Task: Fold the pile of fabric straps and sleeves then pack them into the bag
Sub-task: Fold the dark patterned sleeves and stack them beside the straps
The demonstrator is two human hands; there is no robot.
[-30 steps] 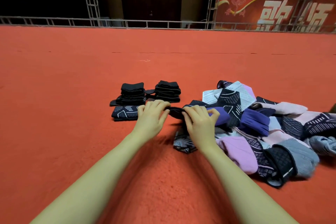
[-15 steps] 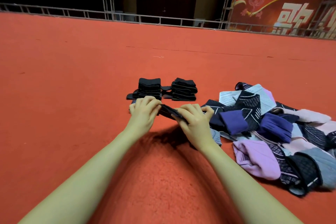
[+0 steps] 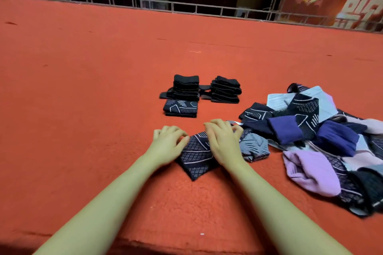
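Note:
A navy sleeve with a pale line pattern (image 3: 196,157) lies flat on the red carpet in front of me. My left hand (image 3: 169,145) pinches its left edge with curled fingers. My right hand (image 3: 223,141) lies over its right half, fingers curled round the far edge. Behind it sit one folded patterned sleeve (image 3: 180,108) and two stacks of folded black straps (image 3: 185,87) (image 3: 226,90). To the right spreads the loose pile of sleeves (image 3: 310,130) in purple, pink, grey and navy. No bag is in view.
The red carpet (image 3: 83,109) stretches wide to the left and far ahead. A metal truss rail (image 3: 186,6) runs along its back edge, with a red banner (image 3: 342,0) at the far right. A grey sleeve (image 3: 255,147) touches my right hand's side.
Both hands have drawn the navy patterned sleeve out of the pile's edge toward me and laid it flat on the carpet. The folded patterned sleeve behind is now uncovered.

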